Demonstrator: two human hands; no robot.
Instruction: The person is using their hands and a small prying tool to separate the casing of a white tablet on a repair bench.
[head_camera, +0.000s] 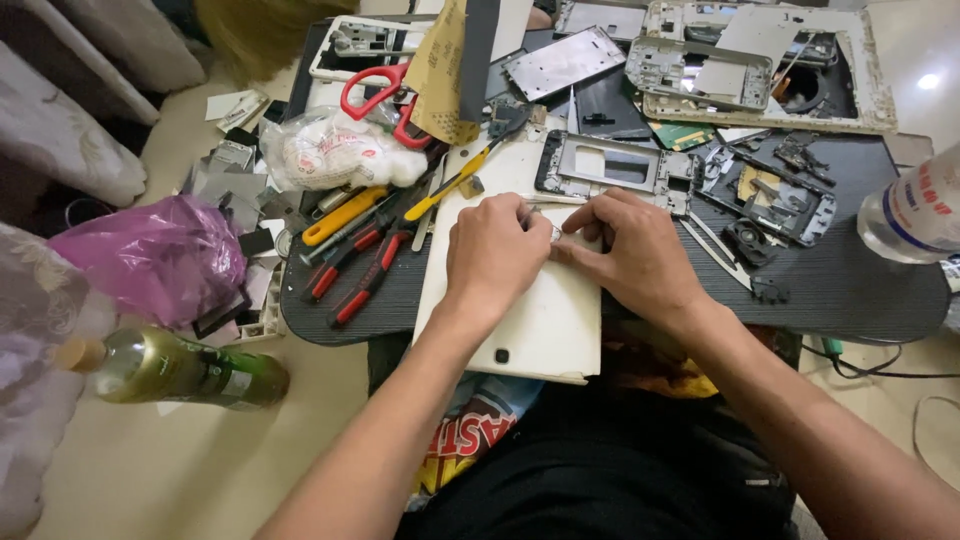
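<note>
Two hands pinch a small metal part over a white tablet back cover at the middle of the frame.

The left hand (497, 252) and the right hand (632, 255) meet above the white cover (545, 325), which lies on a dark lap tray (850, 290) and hangs over its near edge. Fingertips of both hands are drawn together around the small shiny part (553, 232); it is too small to tell exactly what it is. Just left of the cover lie red-handled pliers (362, 270) and a yellow-handled knife (345, 214), with red scissors (378, 92) and a white bag (335, 150) further up. A metal frame (615, 165) sits just above the hands. A green bottle (175, 368) lies on the floor at lower left, a purple bag (160, 255) above it, and a clear bottle (915, 210) at the right edge.
</note>
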